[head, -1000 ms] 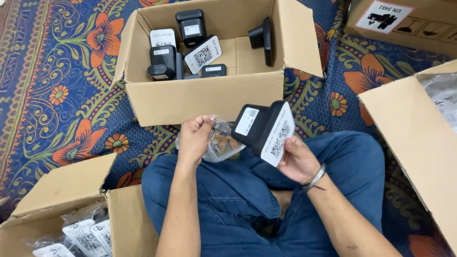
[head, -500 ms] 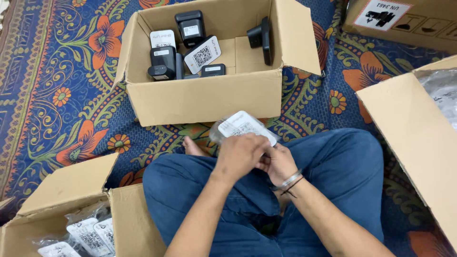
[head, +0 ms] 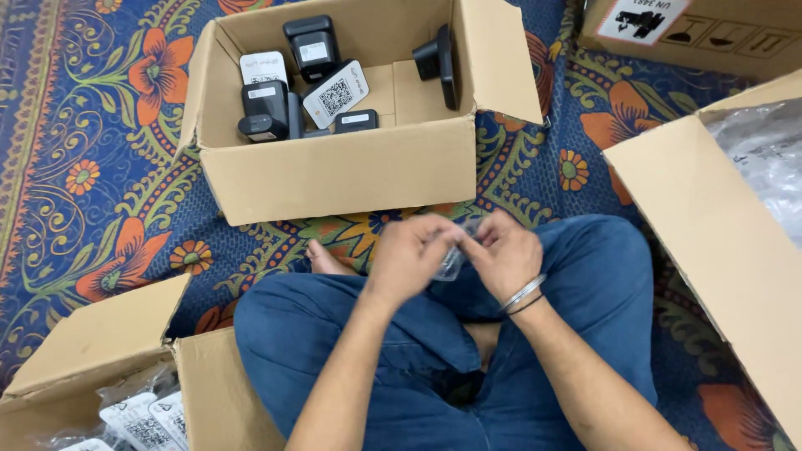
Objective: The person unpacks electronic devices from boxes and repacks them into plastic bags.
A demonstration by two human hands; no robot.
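We're pinching a crumpled clear bag [head: 451, 260] between both hands over our lap, left hand [head: 412, 255] and right hand [head: 504, 253] each closing fingers on it. Just ahead, an open box [head: 334, 171] is sitting on the floral rug [head: 100, 167], holding black devices [head: 266, 110].

Open cardboard box [head: 334, 171] ahead holds black devices [head: 311, 46] with white labels. Second open box [head: 109, 351] lower left holds bagged labelled units [head: 138, 418]. Large carton [head: 718, 242] at right, another [head: 710, 38] top right. Floral blue carpet [head: 83, 167] underneath.
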